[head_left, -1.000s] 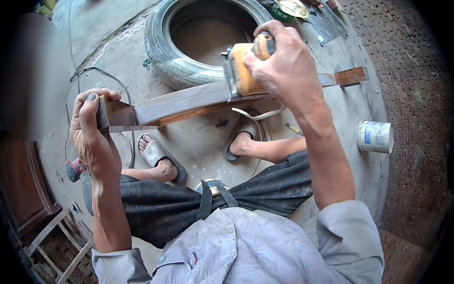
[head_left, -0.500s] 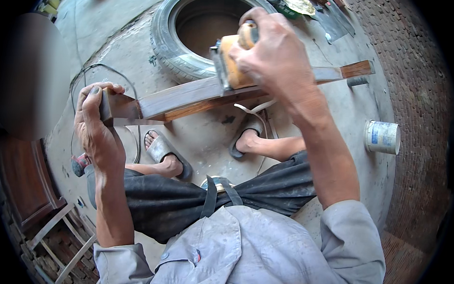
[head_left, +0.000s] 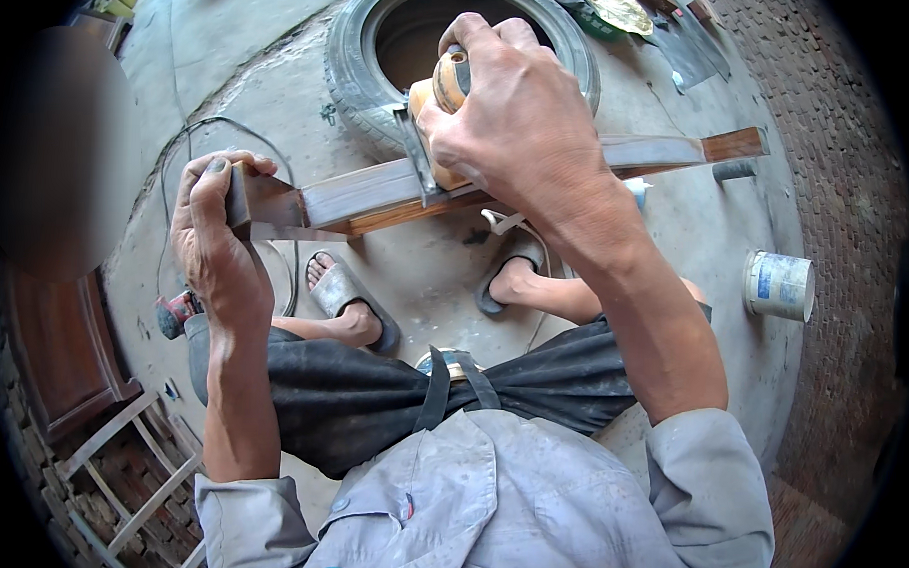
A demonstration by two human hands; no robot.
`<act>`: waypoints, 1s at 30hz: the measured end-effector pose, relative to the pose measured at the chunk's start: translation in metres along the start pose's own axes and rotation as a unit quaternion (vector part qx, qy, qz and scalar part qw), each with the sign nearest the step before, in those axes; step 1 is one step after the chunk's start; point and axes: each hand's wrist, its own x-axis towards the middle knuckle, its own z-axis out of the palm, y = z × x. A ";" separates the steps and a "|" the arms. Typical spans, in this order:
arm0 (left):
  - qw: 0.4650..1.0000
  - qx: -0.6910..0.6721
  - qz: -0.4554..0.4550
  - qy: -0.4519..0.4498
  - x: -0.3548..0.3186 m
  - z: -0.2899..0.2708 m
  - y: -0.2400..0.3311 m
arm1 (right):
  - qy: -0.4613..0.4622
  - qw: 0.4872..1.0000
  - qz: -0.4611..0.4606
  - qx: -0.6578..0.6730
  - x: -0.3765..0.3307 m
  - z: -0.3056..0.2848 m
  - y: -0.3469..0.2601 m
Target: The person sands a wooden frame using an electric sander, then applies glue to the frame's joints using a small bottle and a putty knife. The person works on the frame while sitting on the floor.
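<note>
A long wooden table leg (head_left: 368, 193) lies across in front of me, its square block end to the left and its narrow brown tip to the right. Its upper face looks pale; the side below is brown. My left hand (head_left: 214, 211) grips the block end, thumb on top. My right hand (head_left: 526, 111) is wrapped round the knob of a yellow power sander (head_left: 424, 108). The sander's flat pad touches the pale face left of the middle. My right hand and wrist hide part of the leg and of the sander.
An old tyre (head_left: 353, 105) lies on the concrete floor beyond the leg. A white bucket (head_left: 781, 285) is on its side at the right. A dark cable (head_left: 164, 189) loops on the left, near a red and black tool (head_left: 178, 314). A pale wooden frame (head_left: 133, 453) leans at lower left.
The right hand has slid the sander leftward along the leg, closer to the block end. The left hand keeps its grip, and the whole view has shifted slightly.
</note>
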 end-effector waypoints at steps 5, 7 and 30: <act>1.000 0.028 0.001 -0.004 0.000 0.001 0.001 | -0.017 0.998 0.065 -0.011 0.001 -0.018 0.020; 1.000 0.026 -0.013 -0.009 -0.003 0.001 0.004 | -0.014 0.995 0.100 -0.006 -0.001 -0.024 0.024; 1.000 0.006 -0.019 -0.010 -0.003 0.000 0.001 | -0.020 0.997 0.075 -0.013 0.004 -0.017 0.001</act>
